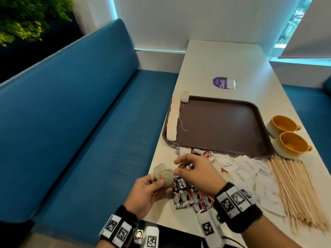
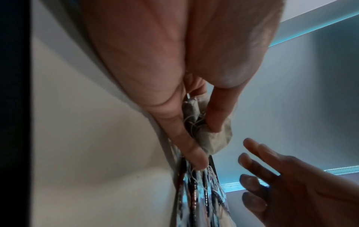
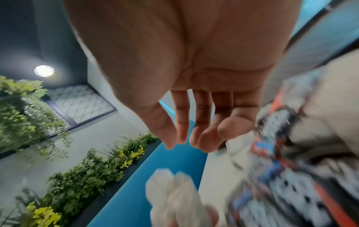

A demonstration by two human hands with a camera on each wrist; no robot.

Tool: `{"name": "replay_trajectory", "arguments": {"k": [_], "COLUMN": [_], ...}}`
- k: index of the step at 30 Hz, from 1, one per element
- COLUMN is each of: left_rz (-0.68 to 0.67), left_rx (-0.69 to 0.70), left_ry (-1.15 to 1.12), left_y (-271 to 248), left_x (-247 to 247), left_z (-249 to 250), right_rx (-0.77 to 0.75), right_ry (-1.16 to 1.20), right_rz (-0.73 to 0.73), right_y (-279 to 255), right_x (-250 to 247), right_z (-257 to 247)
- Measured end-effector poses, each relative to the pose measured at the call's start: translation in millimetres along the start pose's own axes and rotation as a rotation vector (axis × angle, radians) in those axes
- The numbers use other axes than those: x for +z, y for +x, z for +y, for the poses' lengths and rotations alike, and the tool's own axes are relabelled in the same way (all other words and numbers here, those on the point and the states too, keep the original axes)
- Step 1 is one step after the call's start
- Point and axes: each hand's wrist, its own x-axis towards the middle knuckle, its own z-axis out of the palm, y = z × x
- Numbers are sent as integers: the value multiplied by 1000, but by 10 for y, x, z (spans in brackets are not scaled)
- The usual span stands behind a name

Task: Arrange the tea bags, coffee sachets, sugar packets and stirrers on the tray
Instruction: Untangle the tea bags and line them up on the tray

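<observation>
Tea bags point(image 1: 163, 173) sit pinched in the left hand point(image 1: 145, 192) at the table's near left edge; more line the brown tray's point(image 1: 220, 122) left rim. Left wrist view: thumb and fingers point(image 2: 217, 110) clamp them. Right wrist view: right hand point(image 3: 194, 92) empty, fingers loosely spread.

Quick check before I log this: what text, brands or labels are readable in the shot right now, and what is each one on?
"KOPI JUAN": on the coffee sachets by the left hand.
"ClayG": on the purple round sticker on the table; its smaller print is unreadable.
Sugar packets: print too faint to read.
Wrist bands: square code markers only, no words.
</observation>
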Motion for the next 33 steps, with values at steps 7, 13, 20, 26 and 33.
{"name": "replay_trajectory", "arguments": {"k": [7,13,20,26,33], "left_rz": [25,47,80,96,80], "left_rx": [13,-22,7,7,13], "left_ry": [75,86,117,158,116], "left_y": [-57,-74,-41,-18,-11], "left_x": [96,99,104,89,67], "left_z": [29,32,2,-19,-10], "right_rx": [30,29,-22,6,-3], "right_ry": [26,161,302,426,664], "right_rz": [54,71,230,326,500], "right_y": [-79,-148,-143,-93,-85], "right_x": [253,300,200,34,-264], "right_z": [78,91,104,92,34]}}
